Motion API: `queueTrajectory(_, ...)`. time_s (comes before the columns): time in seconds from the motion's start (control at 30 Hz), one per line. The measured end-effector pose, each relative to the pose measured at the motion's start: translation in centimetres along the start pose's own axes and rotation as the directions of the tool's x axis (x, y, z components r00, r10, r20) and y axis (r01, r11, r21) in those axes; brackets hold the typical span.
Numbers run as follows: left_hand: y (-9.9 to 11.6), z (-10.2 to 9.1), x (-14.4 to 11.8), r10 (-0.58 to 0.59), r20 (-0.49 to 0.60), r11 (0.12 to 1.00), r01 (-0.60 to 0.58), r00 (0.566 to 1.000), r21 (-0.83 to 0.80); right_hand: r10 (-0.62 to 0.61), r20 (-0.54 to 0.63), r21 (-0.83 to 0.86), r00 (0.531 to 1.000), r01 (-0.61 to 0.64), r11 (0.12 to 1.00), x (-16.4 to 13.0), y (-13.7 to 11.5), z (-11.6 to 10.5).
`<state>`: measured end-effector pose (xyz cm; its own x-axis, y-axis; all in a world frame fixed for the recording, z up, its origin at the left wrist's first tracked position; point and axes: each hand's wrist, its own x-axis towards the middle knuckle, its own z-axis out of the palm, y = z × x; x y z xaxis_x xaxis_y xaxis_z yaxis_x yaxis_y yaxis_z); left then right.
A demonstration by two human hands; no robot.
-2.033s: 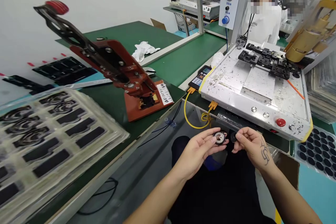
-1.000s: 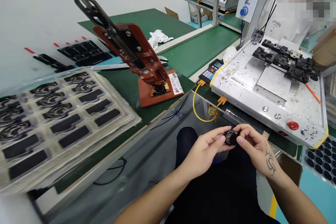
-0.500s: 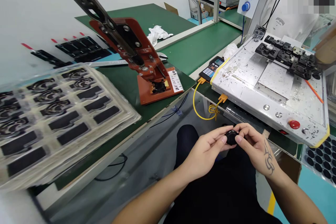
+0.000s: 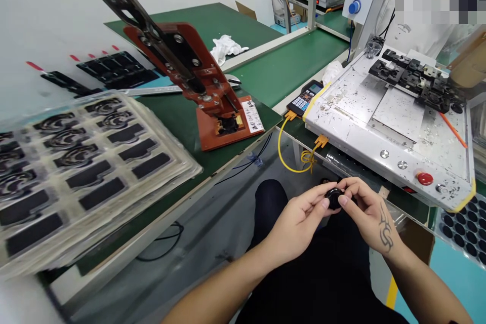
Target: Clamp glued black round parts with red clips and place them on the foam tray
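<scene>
Above my lap, a small round black part [image 4: 334, 198] is pinched between both hands. My left hand [image 4: 299, 217] grips its left side with thumb and fingers. From the right, my right hand [image 4: 366, 212] closes on the same part, its thumb at the edge. The fingers cover much of the part's rim, and its underside is hidden. To the left on the bench stands a red-brown toggle-clamp fixture [image 4: 228, 121] with its long lever raised and a small black and yellow piece in its base.
Stacked clear trays [image 4: 125, 177] with black parts lie at left. At right is a white machine [image 4: 353, 126] with black fixtures and a red button [image 4: 424, 178]. A handheld controller [image 4: 306, 97] with a yellow cable [image 4: 283, 154] sits between benches. Someone stands behind the machine.
The view has shifted very slightly, moving the bench and trays a little left in the picture. Both hands keep hold of the round black part, nearly unmoved.
</scene>
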<state>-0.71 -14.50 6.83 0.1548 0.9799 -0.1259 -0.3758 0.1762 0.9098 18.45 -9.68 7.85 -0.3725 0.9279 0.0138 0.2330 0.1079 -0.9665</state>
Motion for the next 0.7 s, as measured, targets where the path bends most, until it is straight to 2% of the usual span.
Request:
queueTrajectory(0.13,-0.9,0.2,0.0,0.031,-0.022,0.998,-0.03,0.999,0.053,-0.073,-0.046,-0.062,0.996,0.07,0.996,-0.2,0.3,0.4)
queueTrajectory(0.27,-1.9,0.4,0.2,0.124,-0.094,0.978,-0.105,0.988,0.181,-0.229,-0.108,-0.228,0.967,0.2,0.953,-0.2,0.8,1.0)
queueTrajectory(0.37,-2.2,0.2,0.3,0.174,-0.098,0.947,-0.14,0.98,0.29,-0.253,-0.13,-0.298,0.959,0.205,0.932,0.0,1.4,1.0)
queueTrajectory(0.47,-1.9,-0.5,0.4,0.19,-0.024,0.915,-0.168,0.981,0.367,-0.256,-0.05,-0.33,0.965,0.226,0.917,0.4,1.8,0.7)
queueTrajectory(0.57,-1.4,-1.4,0.4,0.187,0.071,0.859,-0.199,0.98,0.471,-0.352,0.065,-0.361,0.934,0.351,0.864,0.7,1.5,0.4)
queueTrajectory(0.63,-0.9,-1.7,0.4,0.216,0.069,0.87,-0.224,0.974,0.439,-0.381,0.04,-0.328,0.924,0.373,0.868,0.9,1.0,0.4)
queueTrajectory(0.7,-0.5,-1.7,0.6,0.253,0.002,0.915,-0.24,0.967,0.323,-0.289,-0.03,-0.198,0.957,0.278,0.94,1.0,0.6,0.7)
